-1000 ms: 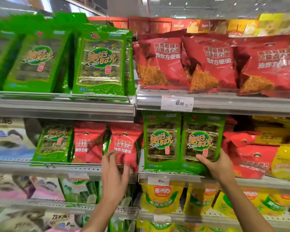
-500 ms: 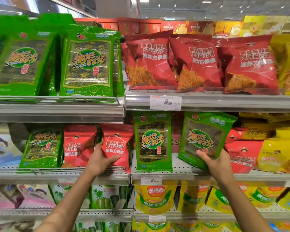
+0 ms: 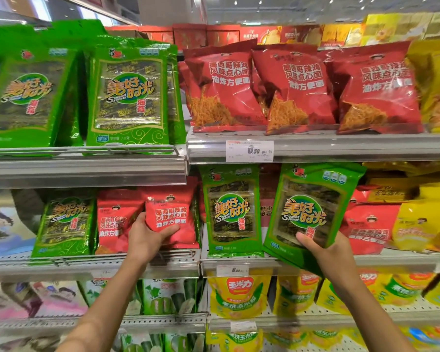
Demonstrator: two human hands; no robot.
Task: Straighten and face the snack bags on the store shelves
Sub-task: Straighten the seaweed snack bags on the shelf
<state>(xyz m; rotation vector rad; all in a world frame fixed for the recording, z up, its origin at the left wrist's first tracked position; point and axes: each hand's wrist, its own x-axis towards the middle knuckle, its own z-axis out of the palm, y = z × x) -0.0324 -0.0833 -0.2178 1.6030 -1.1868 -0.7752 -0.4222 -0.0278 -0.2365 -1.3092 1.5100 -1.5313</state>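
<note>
On the middle shelf my left hand (image 3: 144, 240) grips the lower left corner of a red noodle snack bag (image 3: 172, 217), which is lifted slightly off the shelf and faces forward. My right hand (image 3: 324, 252) holds a green seaweed bag (image 3: 308, 214) by its bottom edge, thumb on the front; the bag tilts to the right and its lower corner hangs past the shelf lip. Another green seaweed bag (image 3: 230, 212) stands upright between the two hands. A second red bag (image 3: 114, 219) and a small green seaweed bag (image 3: 65, 224) stand to the left.
The shelf above carries large green seaweed bags (image 3: 130, 97) and red noodle bags (image 3: 297, 85). Red and yellow bags (image 3: 417, 224) crowd the middle shelf at right. A price tag (image 3: 249, 151) hangs on the upper rail. Yellow corn snack bags (image 3: 239, 295) fill the shelf below.
My left hand went from hovering open to gripping the red bag and lifting it. My right hand pulled the green seaweed bag forward and tilted it right, leaving a gap beside its neighbour.
</note>
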